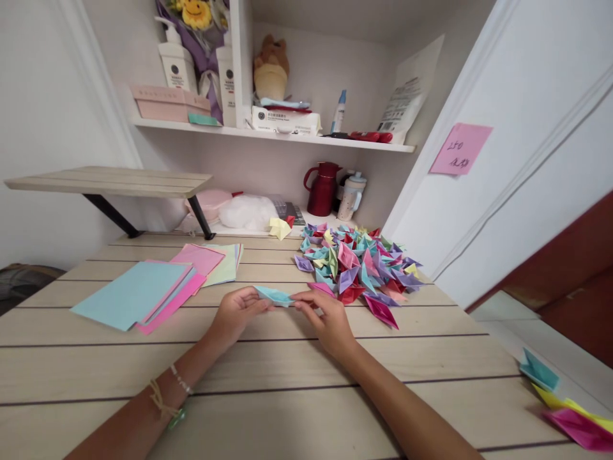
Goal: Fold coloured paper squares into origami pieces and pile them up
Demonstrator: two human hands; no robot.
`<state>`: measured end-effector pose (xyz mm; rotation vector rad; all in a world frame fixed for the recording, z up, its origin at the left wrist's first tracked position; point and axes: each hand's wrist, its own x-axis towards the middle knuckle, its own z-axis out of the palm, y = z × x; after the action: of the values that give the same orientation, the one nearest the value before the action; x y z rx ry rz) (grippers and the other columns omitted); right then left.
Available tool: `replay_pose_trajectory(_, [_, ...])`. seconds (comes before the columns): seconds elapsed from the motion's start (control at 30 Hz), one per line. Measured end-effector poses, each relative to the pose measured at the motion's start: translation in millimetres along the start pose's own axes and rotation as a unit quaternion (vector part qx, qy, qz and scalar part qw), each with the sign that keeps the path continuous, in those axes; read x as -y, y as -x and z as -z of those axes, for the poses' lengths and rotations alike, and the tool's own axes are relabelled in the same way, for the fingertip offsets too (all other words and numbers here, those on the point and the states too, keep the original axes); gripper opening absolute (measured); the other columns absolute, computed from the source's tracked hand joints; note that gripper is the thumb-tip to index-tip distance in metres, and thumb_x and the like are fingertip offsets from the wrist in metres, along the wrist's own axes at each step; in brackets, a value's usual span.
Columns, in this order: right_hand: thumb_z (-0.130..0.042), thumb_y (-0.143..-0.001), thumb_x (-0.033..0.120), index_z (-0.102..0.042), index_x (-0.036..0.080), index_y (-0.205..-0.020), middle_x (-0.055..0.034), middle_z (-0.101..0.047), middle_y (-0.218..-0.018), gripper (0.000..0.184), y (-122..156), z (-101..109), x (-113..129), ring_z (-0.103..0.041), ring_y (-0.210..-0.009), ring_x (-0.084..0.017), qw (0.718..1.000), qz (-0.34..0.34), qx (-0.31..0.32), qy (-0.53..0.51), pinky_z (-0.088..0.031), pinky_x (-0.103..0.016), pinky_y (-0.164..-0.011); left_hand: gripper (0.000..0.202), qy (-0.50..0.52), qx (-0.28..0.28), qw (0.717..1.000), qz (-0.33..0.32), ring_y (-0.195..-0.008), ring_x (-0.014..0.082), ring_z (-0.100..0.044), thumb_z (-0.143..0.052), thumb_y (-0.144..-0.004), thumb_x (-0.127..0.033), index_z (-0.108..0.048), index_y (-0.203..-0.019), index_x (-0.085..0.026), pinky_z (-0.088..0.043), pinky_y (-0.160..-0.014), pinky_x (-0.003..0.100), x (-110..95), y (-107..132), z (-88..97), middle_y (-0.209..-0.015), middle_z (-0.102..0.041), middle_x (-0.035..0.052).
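Observation:
A folded light-blue paper boat is held just above the wooden table between both hands. My left hand pinches its left end with closed fingers. My right hand pinches its right end the same way. Just beyond my right hand lies a pile of several folded paper boats in pink, purple, blue, green and red. A stack of flat coloured paper sheets lies to the left of my left hand.
A small raised wooden shelf stands at the back left. A red jug and a cup sit against the back wall, with bottles and boxes on a white shelf above. More folded papers lie at the right edge.

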<state>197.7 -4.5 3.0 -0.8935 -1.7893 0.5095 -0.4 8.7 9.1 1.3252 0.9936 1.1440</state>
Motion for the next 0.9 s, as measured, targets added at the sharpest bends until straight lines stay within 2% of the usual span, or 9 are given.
replay_pose_trajectory(0.17, [-0.055, -0.081, 0.022, -0.067, 0.023, -0.087, -0.0021, -0.069, -0.082, 0.013, -3, 5, 1, -0.062, -0.073, -0.016, 0.999, 0.03, -0.006, 0.044, -0.048, -0.025, -0.065, 0.035, -0.024, 0.038, 0.999, -0.018, -0.082, 0.0205, -0.066, -0.067, -0.067, -0.025, -0.059, -0.099, -0.013, -0.05, -0.08, 0.033, 5, -1, 1.8, -0.094, -0.069, 0.0097])
replay_pose_trajectory(0.23, [-0.054, -0.081, 0.026, -0.067, 0.022, -0.086, -0.0031, -0.069, -0.083, 0.014, -7, 15, -3, -0.062, -0.073, -0.016, 0.996, 0.014, -0.05, 0.07, -0.048, -0.025, -0.062, 0.042, -0.078, 0.01, 0.996, -0.041, -0.084, 0.0206, -0.065, -0.065, -0.068, -0.027, -0.054, -0.106, -0.014, -0.05, -0.08, 0.034, 6, -4, 7.7, -0.098, -0.068, 0.0095])
replay_pose_trajectory(0.3, [-0.053, -0.081, 0.029, -0.067, 0.021, -0.088, -0.0045, -0.069, -0.084, 0.018, -12, 31, -11, -0.062, -0.071, -0.017, 0.984, -0.016, -0.134, 0.118, -0.048, -0.025, -0.06, 0.039, -0.186, -0.035, 0.979, -0.076, -0.087, 0.0211, -0.063, -0.06, -0.072, -0.031, -0.055, -0.107, -0.016, -0.05, -0.08, 0.035, 5, -8, 18.4, -0.098, -0.067, 0.0092])
replay_pose_trajectory(0.37, [-0.05, -0.082, 0.033, -0.066, 0.02, -0.092, -0.0055, -0.068, -0.085, 0.023, -16, 50, -22, -0.061, -0.069, -0.017, 0.953, -0.057, -0.236, 0.182, -0.048, -0.028, -0.062, 0.031, -0.336, -0.1, 0.928, -0.124, -0.089, 0.0223, -0.062, -0.056, -0.075, -0.034, -0.059, -0.101, -0.018, -0.048, -0.082, 0.038, 5, -12, 33.2, -0.1, -0.066, 0.0079])
replay_pose_trajectory(0.43, [-0.046, -0.082, 0.035, -0.062, 0.021, -0.103, -0.0066, -0.067, -0.093, 0.03, -19, 68, -34, -0.06, -0.068, -0.018, 0.919, -0.103, -0.289, 0.248, -0.047, -0.031, -0.066, 0.029, -0.473, -0.153, 0.85, -0.172, -0.1, 0.0249, -0.056, -0.052, -0.077, -0.034, -0.06, -0.101, -0.019, -0.042, -0.09, 0.04, 6, -17, 50.4, -0.106, -0.063, 0.008])
replay_pose_trajectory(0.53, [-0.043, -0.083, 0.033, -0.041, 0.021, -0.128, -0.0078, -0.065, -0.101, 0.047, -20, 81, -46, -0.06, -0.064, -0.018, 0.906, -0.151, -0.275, 0.285, -0.047, -0.033, -0.068, 0.042, -0.593, -0.21, 0.755, -0.185, -0.111, 0.0274, -0.046, -0.049, -0.078, -0.032, -0.052, -0.116, -0.015, -0.036, -0.096, 0.04, 13, -22, 74.0, -0.115, -0.057, 0.0121])
replay_pose_trajectory(0.63, [-0.043, -0.082, 0.031, -0.033, 0.021, -0.133, -0.0114, -0.057, -0.112, 0.053, -17, 74, -44, -0.059, -0.065, -0.018, 0.902, -0.141, -0.264, 0.313, -0.047, -0.035, -0.069, 0.049, -0.669, -0.239, 0.69, -0.139, -0.121, 0.0328, -0.035, -0.048, -0.077, -0.037, -0.049, -0.12, -0.013, -0.029, -0.098, 0.045, 23, -26, 87.8, -0.124, -0.049, 0.0172])
replay_pose_trajectory(0.77, [-0.046, -0.081, 0.03, -0.043, 0.023, -0.125, -0.0117, -0.047, -0.119, 0.045, -11, 47, -26, -0.058, -0.066, -0.016, 0.92, -0.073, -0.222, 0.314, -0.048, -0.033, -0.065, 0.04, -0.716, -0.192, 0.665, -0.088, -0.117, 0.0324, -0.041, -0.043, -0.081, -0.036, -0.057, -0.111, -0.015, -0.028, -0.095, 0.049, 26, -26, 91.0, -0.12, -0.054, 0.0181])
replay_pose_trajectory(0.9, [-0.048, -0.081, 0.025, -0.051, 0.025, -0.118, -0.0089, -0.049, -0.115, 0.037, -3, 21, -12, -0.056, -0.062, -0.013, 0.965, -0.002, -0.094, 0.244, -0.049, -0.028, -0.06, 0.033, -0.717, -0.165, 0.672, -0.089, -0.11, 0.0266, -0.049, -0.041, -0.083, -0.031, -0.061, -0.105, -0.017, -0.031, -0.095, 0.043, 18, -24, 88.9, -0.113, -0.06, 0.0147])
